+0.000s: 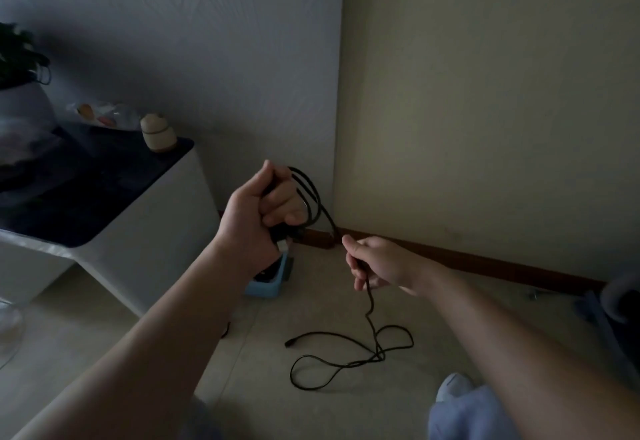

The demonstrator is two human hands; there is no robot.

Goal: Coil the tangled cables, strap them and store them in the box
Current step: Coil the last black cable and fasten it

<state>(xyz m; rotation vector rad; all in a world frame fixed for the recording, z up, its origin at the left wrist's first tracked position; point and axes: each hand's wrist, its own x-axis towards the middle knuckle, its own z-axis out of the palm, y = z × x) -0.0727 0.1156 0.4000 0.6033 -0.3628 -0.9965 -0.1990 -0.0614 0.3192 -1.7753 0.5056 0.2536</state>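
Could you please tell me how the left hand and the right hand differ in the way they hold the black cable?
The left hand grips several gathered loops of the black cable in a fist; the right hand pinches a single strand that drops to a loose tangle on the floor. The left hand is held higher than the right hand. Both hold the same cable.

I'm at home: a potted plant [17,55] on a white cabinet [145,218], papered wall [207,41], tiled floor [311,301].
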